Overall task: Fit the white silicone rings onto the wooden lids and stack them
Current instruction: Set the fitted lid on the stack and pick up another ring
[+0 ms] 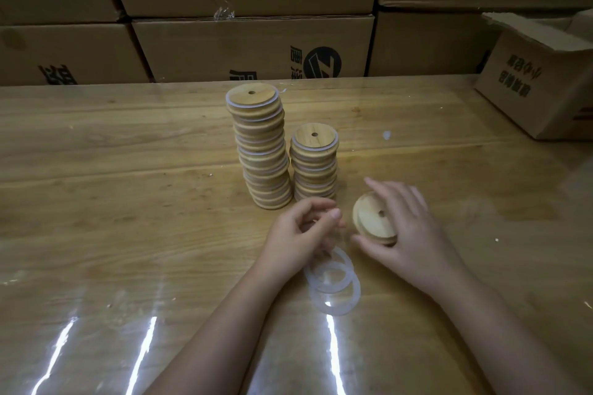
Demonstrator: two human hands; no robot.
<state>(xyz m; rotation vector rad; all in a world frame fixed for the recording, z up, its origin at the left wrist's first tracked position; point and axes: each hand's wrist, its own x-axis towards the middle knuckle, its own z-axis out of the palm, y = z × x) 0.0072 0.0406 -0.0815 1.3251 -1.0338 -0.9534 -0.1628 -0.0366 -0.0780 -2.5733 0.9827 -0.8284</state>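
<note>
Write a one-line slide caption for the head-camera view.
Right hand holds a wooden lid, left hand over loose silicone rings; tall stack and short stack behind.

- The left grip (pixel 301 231) has blurred fingertips; whether they pinch a ring cannot be told.
- The right grip (pixel 407 228) covers the right rim of the loose lid (pixel 372 218) it holds.
- Just behind the left grip, the short stack (pixel 314 163) has its base hidden.
- The left grip overlaps the loose rings (pixel 337 282).

Glossy wooden table (pixel 128 170)
A tall stack (pixel 261 154) and a shorter stack (pixel 314 167) of wooden lids, loose white rings (pixel 332 289) and a cardboard box (pixel 539 83) are set on it.
</note>
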